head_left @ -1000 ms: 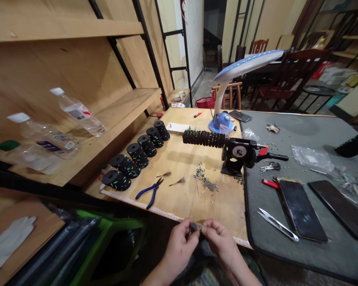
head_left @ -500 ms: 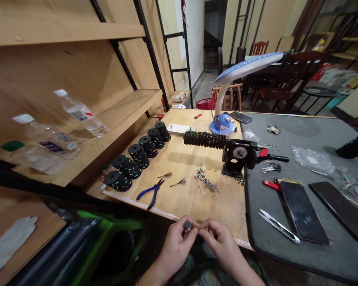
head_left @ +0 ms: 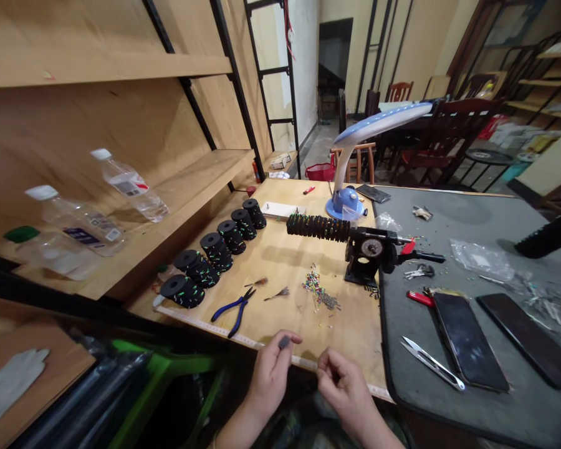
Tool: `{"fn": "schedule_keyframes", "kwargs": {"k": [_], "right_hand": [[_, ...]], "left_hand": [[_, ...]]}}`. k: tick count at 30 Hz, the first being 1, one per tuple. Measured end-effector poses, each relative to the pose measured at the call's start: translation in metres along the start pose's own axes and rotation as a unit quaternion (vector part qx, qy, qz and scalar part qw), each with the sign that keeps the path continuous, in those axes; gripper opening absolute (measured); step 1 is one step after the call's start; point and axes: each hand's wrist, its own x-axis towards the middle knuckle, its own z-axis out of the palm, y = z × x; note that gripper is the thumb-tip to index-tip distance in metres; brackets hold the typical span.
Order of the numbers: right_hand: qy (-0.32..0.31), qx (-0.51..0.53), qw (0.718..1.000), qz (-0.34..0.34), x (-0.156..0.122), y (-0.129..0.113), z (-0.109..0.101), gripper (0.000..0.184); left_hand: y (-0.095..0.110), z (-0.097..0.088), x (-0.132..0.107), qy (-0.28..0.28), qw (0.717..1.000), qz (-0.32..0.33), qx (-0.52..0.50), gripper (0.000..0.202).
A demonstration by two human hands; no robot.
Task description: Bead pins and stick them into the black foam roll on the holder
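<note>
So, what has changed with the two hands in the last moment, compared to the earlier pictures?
The right hand has moved rightward, away from the left hand, and no longer touches the small dark piece, which stays held in the left hand. The blue-handled pliers and black rolls on the board stayed as they were.
</note>
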Motion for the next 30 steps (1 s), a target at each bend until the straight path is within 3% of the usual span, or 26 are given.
{"fn": "schedule_keyframes", "kwargs": {"k": [3, 7, 12, 15, 19, 25, 30], "right_hand": [[0.026, 0.053, 0.998, 0.027, 0.001, -0.001, -0.007, 0.018], [0.032, 0.146, 0.986, 0.068, 0.003, -0.002, -0.01, 0.032], [0.01, 0.228, 0.968, 0.102, 0.004, 0.001, -0.007, 0.049], [0.008, 0.239, 0.966, 0.1, 0.004, 0.002, -0.006, 0.051], [0.006, 0.249, 0.963, 0.103, 0.005, -0.001, -0.004, 0.052], [-0.032, 0.225, 0.968, 0.108, 0.005, -0.01, -0.009, 0.052], [-0.062, 0.239, 0.967, 0.069, 0.008, -0.018, -0.015, 0.051]], "left_hand": [[0.0, -0.01, 0.009, 0.019, 0.999, -0.014, -0.046, 0.028], [0.004, -0.017, 0.013, -0.023, 0.995, -0.034, -0.092, 0.031], [0.006, -0.003, 0.001, -0.089, 0.986, -0.07, -0.12, 0.034], [0.01, 0.01, -0.005, -0.093, 0.983, -0.09, -0.131, 0.033], [0.021, 0.021, -0.003, -0.08, 0.986, -0.064, -0.131, 0.03], [0.033, 0.02, 0.007, -0.081, 0.995, -0.006, -0.062, 0.025], [0.04, 0.023, 0.007, -0.092, 0.995, 0.036, 0.003, 0.021]]}}
